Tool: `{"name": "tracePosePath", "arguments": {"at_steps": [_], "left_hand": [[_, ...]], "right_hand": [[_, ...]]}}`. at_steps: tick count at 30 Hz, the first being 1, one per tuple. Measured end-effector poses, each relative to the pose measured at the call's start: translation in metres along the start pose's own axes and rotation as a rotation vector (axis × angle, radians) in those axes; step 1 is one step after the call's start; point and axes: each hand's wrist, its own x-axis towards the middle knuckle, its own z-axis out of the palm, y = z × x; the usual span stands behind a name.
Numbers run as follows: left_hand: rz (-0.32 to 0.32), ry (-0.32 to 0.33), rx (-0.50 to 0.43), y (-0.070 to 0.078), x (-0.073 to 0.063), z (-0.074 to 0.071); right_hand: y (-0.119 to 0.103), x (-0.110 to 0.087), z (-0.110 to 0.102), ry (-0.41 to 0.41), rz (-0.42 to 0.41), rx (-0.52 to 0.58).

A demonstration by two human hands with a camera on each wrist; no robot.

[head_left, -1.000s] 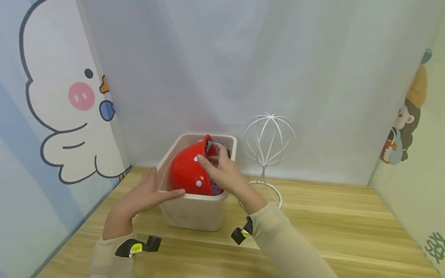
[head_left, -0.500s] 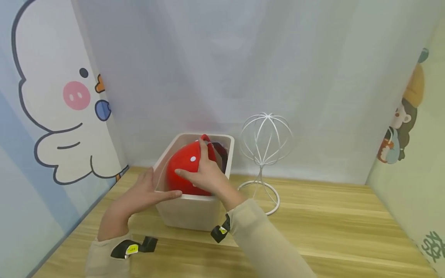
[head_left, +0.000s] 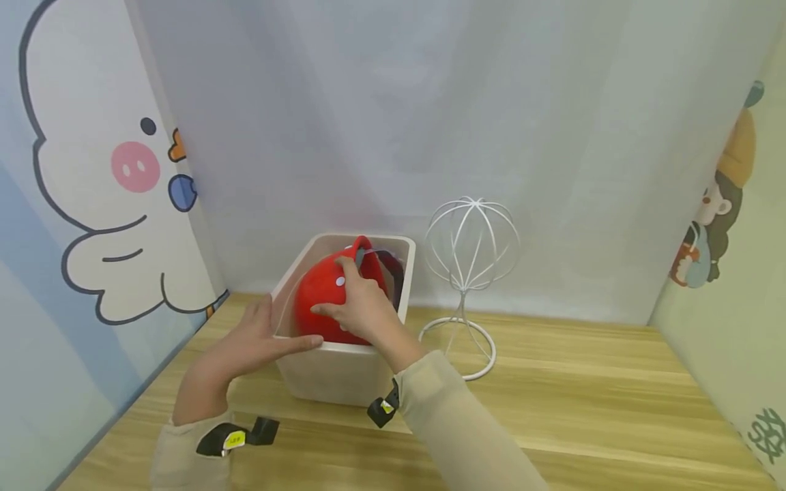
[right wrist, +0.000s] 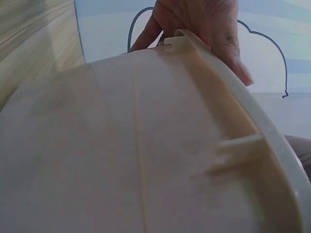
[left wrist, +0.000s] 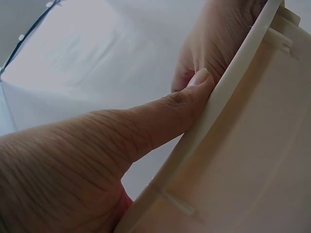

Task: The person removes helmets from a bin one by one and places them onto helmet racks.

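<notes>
A red helmet (head_left: 312,294) with white dots lies on its side in an off-white plastic bin (head_left: 334,378), its opening facing right. My right hand (head_left: 365,307) reaches over the bin's front edge, thumb and index finger spread apart against the red shell; its other fingers are hidden. My left hand (head_left: 248,341) rests at the bin's front left corner, thumb laid straight along the rim and fingers against the outer left side. Up close, the left wrist view has the left thumb (left wrist: 160,119) touching the rim. Across the bin's outer wall (right wrist: 112,131), the right wrist view catches the left hand (right wrist: 199,24).
Right of the bin stands a white wire stand (head_left: 473,252) with a globe-shaped top and a ring base. Both are on a wooden table (head_left: 589,395). Behind hangs a pale curtain (head_left: 552,170), and printed side walls flank the table.
My right hand has moved left from the helmet's opening onto its outer shell, and its index finger has shifted slightly since. The left hand stays at the bin's corner.
</notes>
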Motion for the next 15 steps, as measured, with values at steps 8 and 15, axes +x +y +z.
{"name": "tracePosePath", "arguments": {"at_steps": [8, 15], "left_hand": [[0.027, 0.017, -0.008, -0.0056, 0.0011, 0.0018], [0.007, 0.001, -0.004, -0.0028, 0.0009, 0.0003]], "right_hand": [[-0.0014, 0.0021, -0.0001, 0.025, 0.018, -0.045], [-0.0025, -0.0007, -0.0008, 0.065, -0.023, -0.053]]}}
